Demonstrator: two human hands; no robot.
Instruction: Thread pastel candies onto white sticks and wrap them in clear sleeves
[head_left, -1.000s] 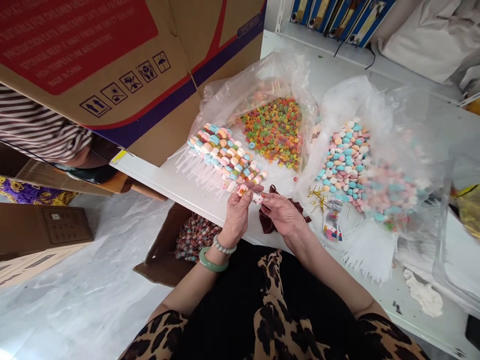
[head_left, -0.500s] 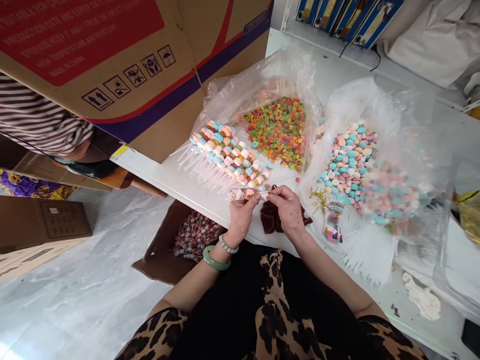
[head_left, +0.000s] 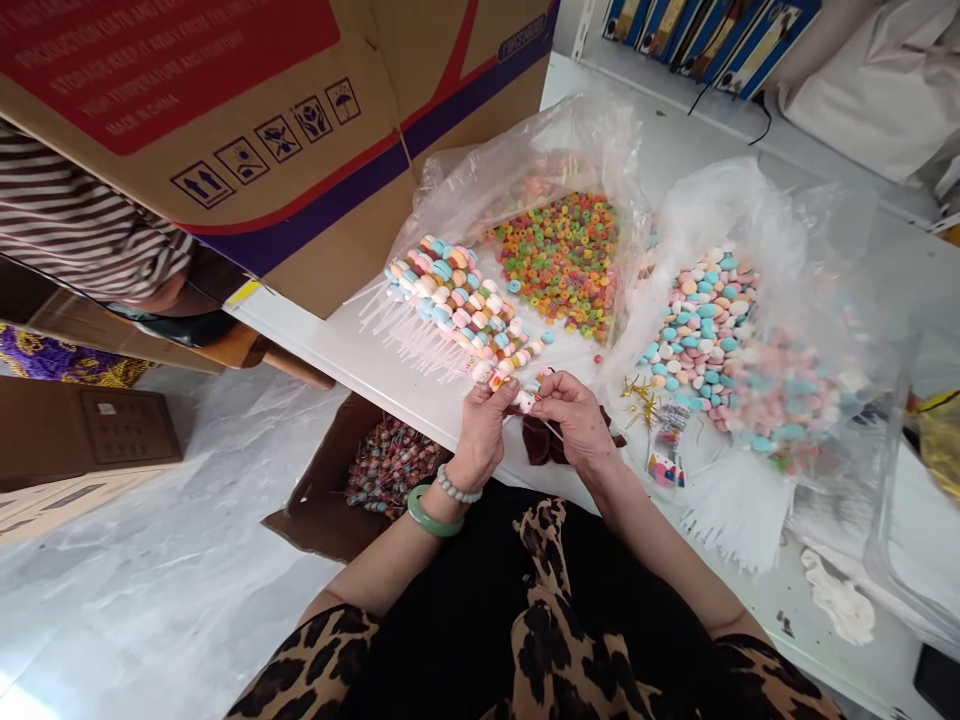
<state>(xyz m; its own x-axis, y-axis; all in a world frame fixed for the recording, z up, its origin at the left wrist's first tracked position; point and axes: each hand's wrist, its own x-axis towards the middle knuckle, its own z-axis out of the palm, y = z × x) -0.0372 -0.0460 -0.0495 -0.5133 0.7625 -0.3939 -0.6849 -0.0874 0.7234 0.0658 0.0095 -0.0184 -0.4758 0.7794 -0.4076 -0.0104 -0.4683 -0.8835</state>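
My left hand [head_left: 481, 432] is closed on a wrapped candy stick [head_left: 495, 376], a small printed wrapper around candy. Fingers of my right hand [head_left: 579, 418] pinch the gathered end of that wrapper, where a thin white stick slants down. A dark brown cloth [head_left: 537, 442] lies partly hidden behind my right hand. Beyond my left hand, candy skewers [head_left: 459, 300] in pastel colours lie in a row with their white sticks toward the table edge. To the right of my right hand are gold twist ties [head_left: 642, 393] and printed wrappers [head_left: 667, 450].
A clear bag of ring candies [head_left: 562, 260] and a bag of pastel candies [head_left: 701, 320] stand behind. White sticks [head_left: 739, 520] lie at right. A tall carton [head_left: 322, 210] borders the left. Below the table edge, an open box [head_left: 315, 500] holds finished-looking sticks. A person's striped sleeve [head_left: 82, 215] shows left.
My right hand has shifted slightly at the wrapper's end, and the thin white stick now shows below its fingers. My left hand keeps hold of the wrapped candy stick. The view has shifted slightly.
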